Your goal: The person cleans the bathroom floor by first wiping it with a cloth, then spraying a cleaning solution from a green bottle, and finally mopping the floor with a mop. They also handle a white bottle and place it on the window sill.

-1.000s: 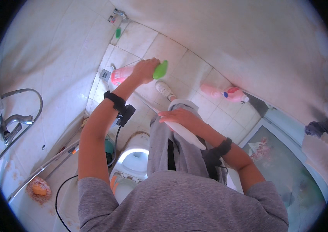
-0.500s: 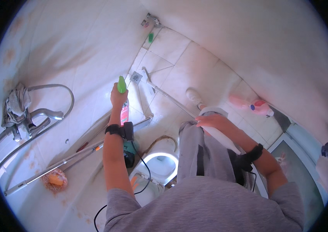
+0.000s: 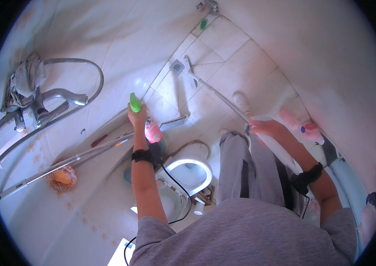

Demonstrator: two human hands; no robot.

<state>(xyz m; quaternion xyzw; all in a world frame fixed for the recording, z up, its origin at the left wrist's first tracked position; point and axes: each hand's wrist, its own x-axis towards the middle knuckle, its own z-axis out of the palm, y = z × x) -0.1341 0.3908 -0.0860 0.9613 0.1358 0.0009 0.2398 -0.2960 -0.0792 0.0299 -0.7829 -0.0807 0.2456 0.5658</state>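
At the far left I'm seeing a metal tap (image 3: pixel 64 96) jutting from the wall with a grey cloth (image 3: pixel 25 80) draped over it, and an orange mop head (image 3: pixel 62 178) is lying below. Nearer the middle, the left hand (image 3: pixel 137 117) is grasping the spray bottle (image 3: pixel 153 131) by its neck, the green head poking out above the fist and the pink body hanging beneath. I'm not making out whether a finger is pressing the trigger. I'm judging the bottle as smooth, light-walled plastic, probably slick when wet; its weight is depending on a fill I can't see, so I'm favouring the narrow neck as the hold.

Right of that, beside the floor drain (image 3: pixel 177 67), the squeegee (image 3: pixel 189 72) is sitting with its blade by the grate, its pole slanting across the tiles to the right hand (image 3: pixel 265 128), which is wrapping round the pole's upper part. I'm reading the pole as stiff and light but long, so I'm preferring the thick white sleeve for leverage. Farther right, a pink bottle (image 3: pixel 312 133) is resting near the wall.
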